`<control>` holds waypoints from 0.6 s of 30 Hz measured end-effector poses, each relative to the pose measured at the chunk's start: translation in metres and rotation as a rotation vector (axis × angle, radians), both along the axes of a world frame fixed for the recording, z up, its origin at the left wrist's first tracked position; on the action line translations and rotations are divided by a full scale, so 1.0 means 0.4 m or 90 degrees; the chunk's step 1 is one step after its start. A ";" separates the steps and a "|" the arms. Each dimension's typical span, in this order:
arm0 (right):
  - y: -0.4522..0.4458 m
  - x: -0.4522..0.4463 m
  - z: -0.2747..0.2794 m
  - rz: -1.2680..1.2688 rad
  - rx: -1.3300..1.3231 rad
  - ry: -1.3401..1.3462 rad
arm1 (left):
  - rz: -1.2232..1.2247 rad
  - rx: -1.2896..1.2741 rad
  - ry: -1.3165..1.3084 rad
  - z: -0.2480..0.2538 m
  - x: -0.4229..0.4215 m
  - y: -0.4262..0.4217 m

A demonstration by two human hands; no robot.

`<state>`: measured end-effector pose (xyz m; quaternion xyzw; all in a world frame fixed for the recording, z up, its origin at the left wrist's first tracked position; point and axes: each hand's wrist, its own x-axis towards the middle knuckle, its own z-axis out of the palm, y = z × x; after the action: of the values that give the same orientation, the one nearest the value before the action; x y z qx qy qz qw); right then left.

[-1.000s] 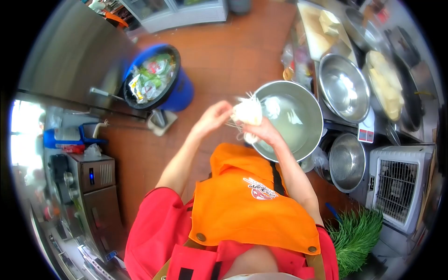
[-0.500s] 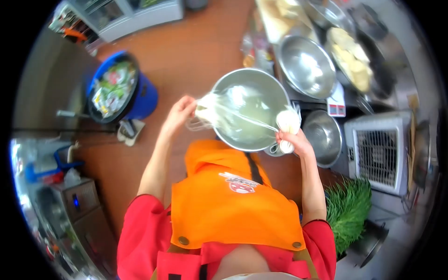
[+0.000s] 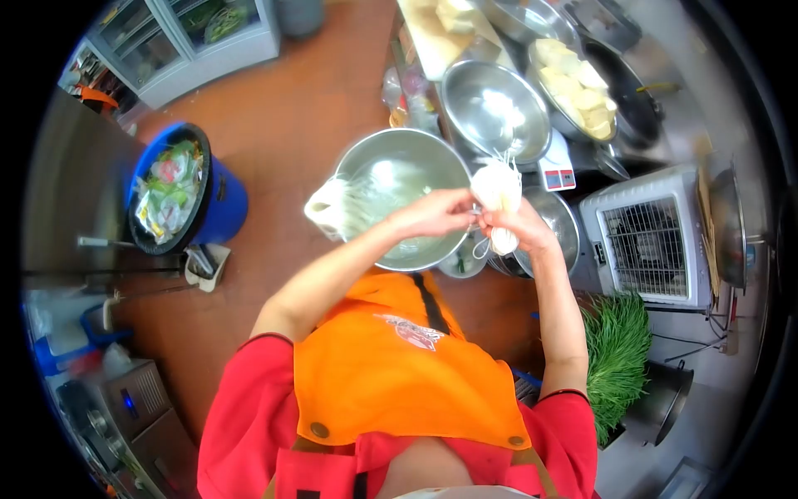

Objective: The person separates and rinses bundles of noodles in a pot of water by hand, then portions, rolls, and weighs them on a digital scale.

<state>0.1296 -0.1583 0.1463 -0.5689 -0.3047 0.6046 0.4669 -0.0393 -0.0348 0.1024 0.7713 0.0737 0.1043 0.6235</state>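
My right hand [image 3: 529, 226] is closed round a bundle of white string [image 3: 497, 188], just beyond the right rim of a large metal pot [image 3: 402, 138]. My left hand [image 3: 440, 213] reaches across the pot to meet it, its fingers pinched at the thin string beside the bundle. Cloudy liquid fills part of the pot. A white cloth-like bag [image 3: 327, 208] hangs over the pot's left rim, outside my hands' grip, with blurred whitish strands running inward from it.
Steel bowls [image 3: 496, 108], a pan of pale yellow pieces [image 3: 573, 87] and a small scale [image 3: 558, 170] stand at the upper right. A blue bin [image 3: 223, 200] is at the left. A grilled fan unit [image 3: 648, 237] and green stalks [image 3: 617, 353] sit at the right.
My left hand has let go of the white bag at the pot's left rim and moved right to the string at my right hand. The camera view has shifted.
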 end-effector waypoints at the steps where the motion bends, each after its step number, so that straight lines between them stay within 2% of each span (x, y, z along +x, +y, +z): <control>1: -0.004 0.004 0.000 -0.003 0.006 -0.001 | 0.001 -0.025 0.027 -0.011 0.008 0.005; 5: -0.010 0.025 -0.006 0.010 -0.001 -0.042 | -0.016 -0.065 0.052 -0.038 0.004 0.035; 6: -0.014 0.038 -0.020 0.018 -0.004 -0.048 | 0.009 -0.114 0.106 0.003 -0.012 0.035; 9: -0.024 0.056 -0.045 0.015 -0.013 -0.057 | 0.011 -0.127 0.089 0.004 -0.031 0.061; 13: -0.011 0.048 -0.044 0.024 -0.036 -0.113 | 0.009 0.033 0.134 0.015 -0.052 0.047; 16: 0.014 0.057 -0.080 0.088 0.009 -0.333 | -0.007 0.190 0.158 0.037 -0.067 0.022; 18: 0.025 0.039 -0.086 0.171 -0.073 -0.649 | -0.013 0.298 0.127 0.059 -0.076 0.002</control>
<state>0.1454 -0.1483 0.1117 -0.7710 -0.5298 0.3218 0.1461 -0.0698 -0.0341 0.1262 0.9020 0.1005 0.0355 0.4184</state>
